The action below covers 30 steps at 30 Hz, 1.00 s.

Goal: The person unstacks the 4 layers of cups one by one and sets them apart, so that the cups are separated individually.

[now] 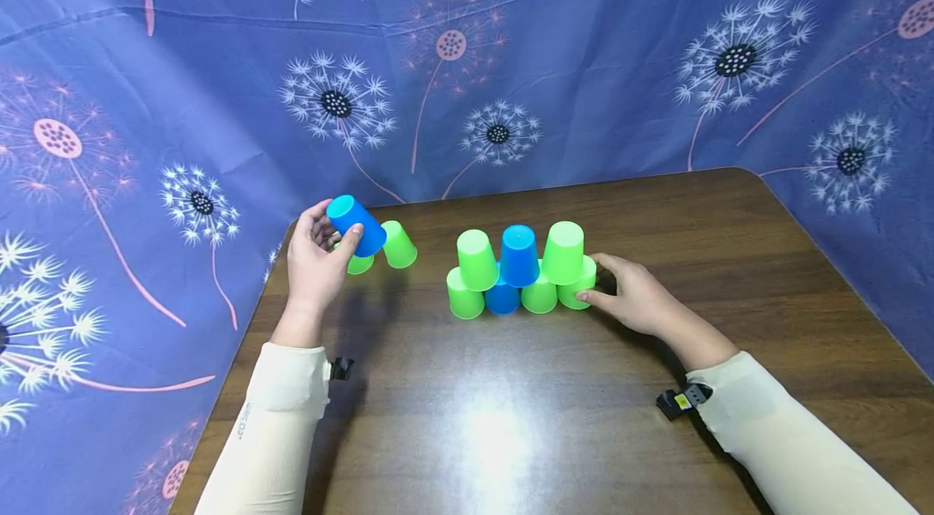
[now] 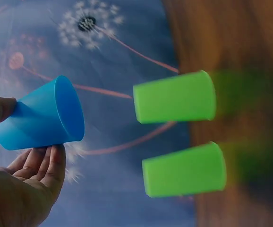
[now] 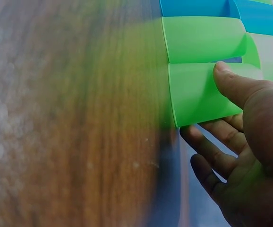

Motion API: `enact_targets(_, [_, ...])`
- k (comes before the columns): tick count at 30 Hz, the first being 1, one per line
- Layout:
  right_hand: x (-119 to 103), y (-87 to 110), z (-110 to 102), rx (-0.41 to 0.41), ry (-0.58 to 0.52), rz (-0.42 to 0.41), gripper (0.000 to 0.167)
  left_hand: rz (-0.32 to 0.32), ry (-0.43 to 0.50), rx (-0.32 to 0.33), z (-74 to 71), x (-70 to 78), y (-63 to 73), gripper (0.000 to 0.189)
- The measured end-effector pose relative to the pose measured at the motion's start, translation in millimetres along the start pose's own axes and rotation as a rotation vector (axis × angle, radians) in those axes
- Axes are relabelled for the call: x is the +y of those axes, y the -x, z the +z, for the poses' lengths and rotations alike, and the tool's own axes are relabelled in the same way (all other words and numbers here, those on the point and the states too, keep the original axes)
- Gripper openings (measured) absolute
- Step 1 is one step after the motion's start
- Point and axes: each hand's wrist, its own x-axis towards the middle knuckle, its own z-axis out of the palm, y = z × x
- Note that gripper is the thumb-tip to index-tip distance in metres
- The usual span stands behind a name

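My left hand [image 1: 315, 259] grips a blue cup [image 1: 356, 225] between thumb and fingers, raised off the table. The cup is tilted, and its open rim shows in the left wrist view. Two green cups, one of them [image 1: 400, 245] fully in sight, stand upside down just beyond that hand. At mid-table, upside-down cups form two rows: a lower row of green and blue, and above it a green cup [image 1: 477, 259], a blue cup [image 1: 519, 255] and another green cup [image 1: 564, 253]. With thumb and fingers, my right hand [image 1: 633, 292] holds the lower row's rightmost green cup [image 3: 198, 94].
The brown wooden table [image 1: 584, 418] has its back edge against a blue dandelion-print cloth [image 1: 584, 93]. The same cloth hangs along the left side. A bright glare lies on the tabletop in front of the stacked cups.
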Motion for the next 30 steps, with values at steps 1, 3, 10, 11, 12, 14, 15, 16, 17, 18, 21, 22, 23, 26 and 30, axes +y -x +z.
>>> enact_targets(1, [0.0,0.1,-0.2,0.0,0.001,-0.001,0.064,-0.013,-0.004,0.009,-2.5,-5.3,0.3,0.061])
enact_targets(3, [-0.5,0.1,-0.8,-0.005,0.0,0.002,0.064,-0.037,-0.01,0.024,-7.9,-14.5,1.1,0.058])
enact_targets(10, [-2.5,1.0,-2.5,-0.015,-0.009,0.005,0.065,-0.088,-0.029,0.065,-26.2,-38.7,7.0,0.053])
enact_targets(11, [-2.9,1.1,-2.8,-0.019,-0.011,0.004,0.065,-0.098,-0.042,0.061,-29.3,-43.1,7.1,0.053])
enact_targets(12, [-3.1,1.1,-2.8,-0.02,-0.013,0.002,0.065,-0.109,-0.054,0.056,-32.2,-47.1,7.4,0.053])
enact_targets(14, [-3.6,1.2,-2.8,-0.022,-0.015,0.003,0.065,-0.133,-0.093,0.042,-38.4,-55.5,7.8,0.054])
enact_targets(15, [-3.6,1.2,-2.8,-0.022,-0.016,0.002,0.065,-0.146,-0.111,0.037,-41.2,-58.8,8.0,0.054])
enact_targets(16, [-3.9,1.2,-2.8,-0.021,-0.015,0.004,0.064,-0.154,-0.125,0.03,-43.7,-62.4,7.9,0.054])
enact_targets(17, [-4.3,1.2,-2.9,-0.021,-0.013,0.004,0.064,-0.165,-0.138,0.026,-46.0,-65.8,7.9,0.054])
enact_targets(18, [-4.4,1.0,-2.7,-0.018,-0.012,0.005,0.064,-0.177,-0.149,0.027,-48.0,-68.6,8.2,0.054])
enact_targets(21, [-4.7,0.9,-2.8,-0.014,-0.012,0.008,0.064,-0.203,-0.192,0.026,-52.6,-77.1,8.5,0.054])
enact_targets(22, [-4.4,0.9,-2.7,-0.014,-0.013,0.01,0.064,-0.21,-0.209,0.025,-53.7,-80.1,8.5,0.055])
enact_targets(23, [-4.4,1.0,-2.9,-0.015,-0.012,0.01,0.065,-0.22,-0.226,0.022,-54.7,-82.7,8.9,0.055])
enact_targets(26, [-4.0,1.3,-3.0,-0.024,-0.011,0.015,0.068,-0.256,-0.275,0.004,-57.3,-90.9,10.1,0.058])
enact_targets(30, [-3.8,0.9,-2.8,-0.025,-0.008,0.009,0.069,-0.303,-0.326,-0.01,-59.9,-98.7,12.0,0.06])
